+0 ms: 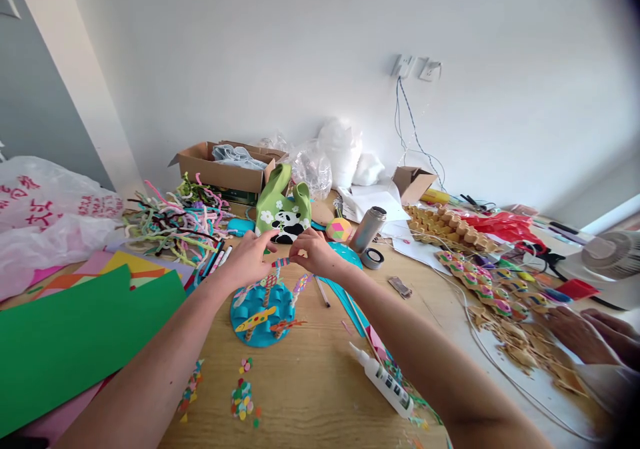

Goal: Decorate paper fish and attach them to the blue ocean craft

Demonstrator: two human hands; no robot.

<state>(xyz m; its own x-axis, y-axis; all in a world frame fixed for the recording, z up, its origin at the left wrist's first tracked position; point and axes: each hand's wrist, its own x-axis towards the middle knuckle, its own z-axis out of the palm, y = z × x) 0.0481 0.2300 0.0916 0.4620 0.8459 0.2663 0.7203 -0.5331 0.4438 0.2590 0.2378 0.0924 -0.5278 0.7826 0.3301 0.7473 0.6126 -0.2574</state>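
Both of my hands are raised over the wooden table, just behind a round blue paper piece [263,337] with colourful paper fish standing on it. My right hand [316,254] pinches a small striped strip [281,262] at its right end. My left hand [253,257] is at the strip's left side, fingers bent and thumb apart from the forefinger; no object shows in it. A yellow paper fish [256,319] is at the front of the blue piece. Behind the hands stands a green panda bag [280,203].
A glue bottle [389,387] lies at front right, near paper dots [243,399]. Green paper [75,342] covers the left. A metal bottle [369,229] leans behind. Another person's hands [580,332] are at far right beside egg-carton pieces.
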